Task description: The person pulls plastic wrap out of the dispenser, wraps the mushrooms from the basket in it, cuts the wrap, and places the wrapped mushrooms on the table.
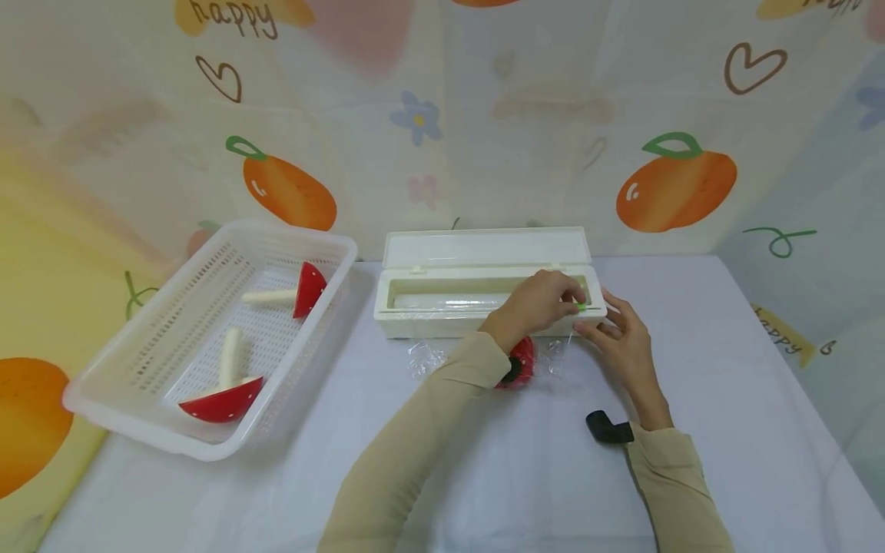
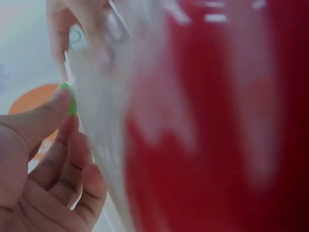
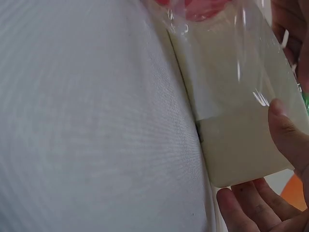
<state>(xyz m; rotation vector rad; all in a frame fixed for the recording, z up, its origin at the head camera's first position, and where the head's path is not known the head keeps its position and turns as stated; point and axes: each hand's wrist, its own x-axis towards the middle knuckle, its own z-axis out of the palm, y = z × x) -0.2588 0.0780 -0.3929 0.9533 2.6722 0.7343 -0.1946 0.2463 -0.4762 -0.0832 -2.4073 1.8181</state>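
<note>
A white cling film box [image 1: 415,326] stands lid-up near the back of the table, a roll of film [image 1: 449,301] inside. Near its right end, my left hand [image 1: 535,303] pinches a small green slider [image 2: 73,104] on the front edge. My right hand [image 1: 625,346] grips the box's right end, its thumb [image 3: 285,130] on the front face and its fingers around the end. Clear film [image 1: 425,357] hangs over the front to a red toy mushroom cap [image 1: 525,361], partly hidden behind my left wrist.
On the left, a white perforated basket [image 1: 148,442] holds two half mushrooms, a rear one [image 1: 309,290] and a front one [image 1: 224,401], with red caps and pale stems. A patterned cloth [image 1: 484,153] hangs right behind the box.
</note>
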